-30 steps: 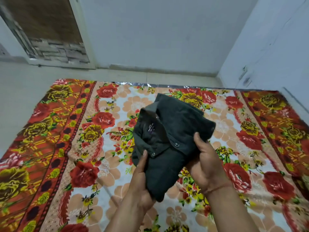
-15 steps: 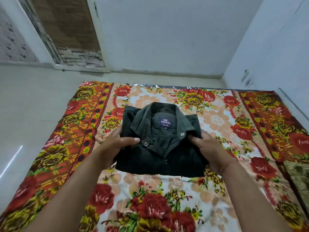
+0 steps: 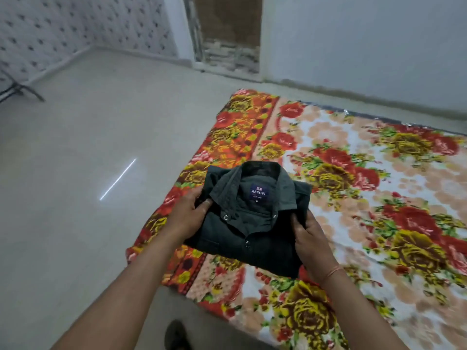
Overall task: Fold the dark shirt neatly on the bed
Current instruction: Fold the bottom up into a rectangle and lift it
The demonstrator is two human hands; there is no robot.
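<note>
The dark shirt (image 3: 250, 223) is folded into a compact rectangle, collar up and facing away from me, with a blue brand label showing inside the neck. It is over the near left corner of the flowered bed cover (image 3: 353, 198). My left hand (image 3: 188, 215) grips the shirt's left edge, thumb on top by the collar. At the shirt's right edge my right hand (image 3: 312, 238) holds it the same way, thumb on the cloth and fingers beneath. Whether the shirt rests on the cover or is held just above it I cannot tell.
Pale tiled floor (image 3: 88, 185) lies left of the bed, with a bright streak of reflected light. A doorway (image 3: 227, 34) is in the far wall. A dark metal stand leg (image 3: 22, 89) shows at far left. My foot (image 3: 177, 334) is at the bottom edge.
The shirt went from tilted in the air to level with its collar up. Both hands carried it from the bed's middle to its left corner, and the view swung left.
</note>
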